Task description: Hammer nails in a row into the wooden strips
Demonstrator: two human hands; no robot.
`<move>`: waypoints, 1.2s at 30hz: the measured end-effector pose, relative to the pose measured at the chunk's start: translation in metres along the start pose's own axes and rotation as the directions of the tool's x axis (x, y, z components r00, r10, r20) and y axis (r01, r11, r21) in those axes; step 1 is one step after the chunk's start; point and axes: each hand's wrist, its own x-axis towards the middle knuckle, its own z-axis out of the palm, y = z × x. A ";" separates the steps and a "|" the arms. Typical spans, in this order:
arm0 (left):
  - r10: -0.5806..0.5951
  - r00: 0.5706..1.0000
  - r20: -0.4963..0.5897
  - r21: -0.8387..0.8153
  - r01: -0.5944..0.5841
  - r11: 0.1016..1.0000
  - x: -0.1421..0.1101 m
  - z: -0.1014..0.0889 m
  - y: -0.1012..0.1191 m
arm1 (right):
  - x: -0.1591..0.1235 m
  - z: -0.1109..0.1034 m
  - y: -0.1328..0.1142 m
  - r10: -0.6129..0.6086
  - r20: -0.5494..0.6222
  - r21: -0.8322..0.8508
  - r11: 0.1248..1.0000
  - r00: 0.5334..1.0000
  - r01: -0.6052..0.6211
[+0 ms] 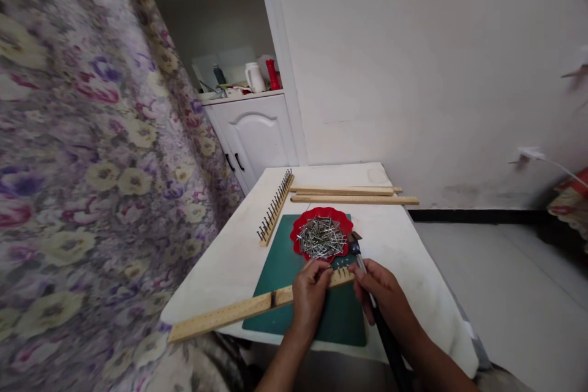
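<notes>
A long wooden strip [229, 314] with a row of small marks or holes lies slantwise over the green mat [342, 318]. Several nails [342, 268] stand in its right end. My left hand [310, 294] is closed in a pinch beside these nails, against the strip; what its fingertips hold is too small to make out. In my right hand [386, 294] is a hammer [388, 343], its head pointing up and away, and the fingertips come close to the nails. Just beyond the hands sits a red scalloped dish [342, 217] heaped with loose nails [321, 237].
Another wooden strip [275, 211], bristling with upright nails, lies at the table's left side. Bare wooden strips [356, 199] lie across the back. The white-covered table [432, 300] meets the wall behind. A floral curtain [114, 165] hangs at left, beside a white cabinet [260, 135].
</notes>
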 end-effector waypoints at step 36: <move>-0.064 0.998 0.025 0.094 0.061 0.994 0.003 0.009 -0.007 | 0.004 0.010 0.016 0.151 0.201 -0.024 0.989 0.968 -0.149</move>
